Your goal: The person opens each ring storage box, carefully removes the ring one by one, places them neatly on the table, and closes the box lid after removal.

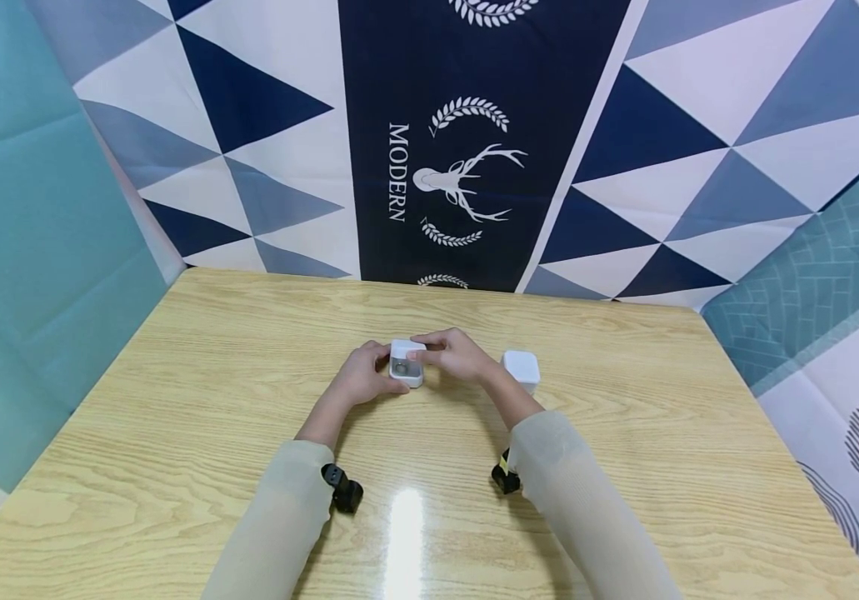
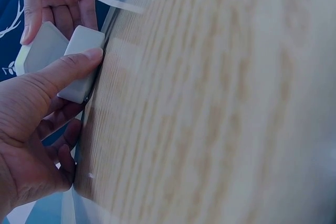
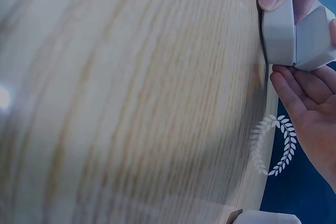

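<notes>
Your left hand (image 1: 362, 375) grips the base (image 2: 87, 39) of a small white box (image 1: 413, 381), which appears to rest on the surface (image 1: 174, 417), nearer the far edge than the near one. Press harder on one side than the other and it could skid or tip, because that grip looks like its main steady hold. Within the base sits a small round thing (image 1: 402, 367), too small to make out; a sudden tilt might spill it, if it is loose. Your right hand (image 1: 456, 354) pinches the raised lid (image 1: 402, 346) between thumb and fingers. Watch the force there: pushing it back too far could strain the joint with the base, while letting it drop could nip a fingertip. A second white box (image 1: 521, 365) stands to the right, between the first and the far right corner of the surface, just beside your right forearm (image 1: 507, 400). Swing that arm outward and you may knock it. Past the far edge hangs a patterned cloth (image 1: 257, 92); a hard shove that way might send either box toward it.
</notes>
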{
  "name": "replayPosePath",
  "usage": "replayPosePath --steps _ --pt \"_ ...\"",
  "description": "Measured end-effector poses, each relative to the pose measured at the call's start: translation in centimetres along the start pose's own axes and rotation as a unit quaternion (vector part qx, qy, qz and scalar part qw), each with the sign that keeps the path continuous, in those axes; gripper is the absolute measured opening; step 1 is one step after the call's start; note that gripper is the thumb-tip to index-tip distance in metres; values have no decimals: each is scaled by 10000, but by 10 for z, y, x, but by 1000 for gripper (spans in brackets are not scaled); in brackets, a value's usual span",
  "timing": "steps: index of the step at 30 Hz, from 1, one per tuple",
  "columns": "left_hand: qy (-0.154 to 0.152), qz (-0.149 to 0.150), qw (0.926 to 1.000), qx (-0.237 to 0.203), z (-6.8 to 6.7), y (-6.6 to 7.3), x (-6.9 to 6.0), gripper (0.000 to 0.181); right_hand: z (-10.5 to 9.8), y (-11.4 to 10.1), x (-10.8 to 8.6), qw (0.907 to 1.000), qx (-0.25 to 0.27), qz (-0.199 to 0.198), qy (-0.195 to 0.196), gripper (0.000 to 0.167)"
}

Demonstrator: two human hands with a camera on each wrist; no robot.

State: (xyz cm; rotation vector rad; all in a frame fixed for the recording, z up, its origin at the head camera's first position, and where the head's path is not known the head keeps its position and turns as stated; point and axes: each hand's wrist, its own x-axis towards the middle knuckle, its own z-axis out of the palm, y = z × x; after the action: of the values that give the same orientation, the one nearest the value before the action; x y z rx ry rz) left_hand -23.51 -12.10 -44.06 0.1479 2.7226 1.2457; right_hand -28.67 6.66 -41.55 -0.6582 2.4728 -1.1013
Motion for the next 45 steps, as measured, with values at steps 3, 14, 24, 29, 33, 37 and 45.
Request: replayPosePath --steps 3,14,24,29,33,37,45 --pt "6 -6 10000 22 0 0 0 74 0 0 0 10000 -30 -47 -1 47" --pt "2 -3 9999 114 0 0 1 73 0 -1 0 10000 45 -11 -22 48" --pt "-10 -27 9998 173 -1 1 1 75 -1 0 1 9999 154 -9 -3 47" --pt "-18 -32 9999 155 -1 2 1 75 -2 -1 1 9999 126 -13 2 47" --pt "-15 -53 9999 141 -1 3 1 75 -2 0 1 9999 124 -12 -12 47" --pt "-20 -75 9999 111 0 2 1 74 -2 0 1 9999 152 -10 -28 48" --pt "-10 -73 9999 72 1 1 0 74 0 1 1 9998 202 15 -44 48"
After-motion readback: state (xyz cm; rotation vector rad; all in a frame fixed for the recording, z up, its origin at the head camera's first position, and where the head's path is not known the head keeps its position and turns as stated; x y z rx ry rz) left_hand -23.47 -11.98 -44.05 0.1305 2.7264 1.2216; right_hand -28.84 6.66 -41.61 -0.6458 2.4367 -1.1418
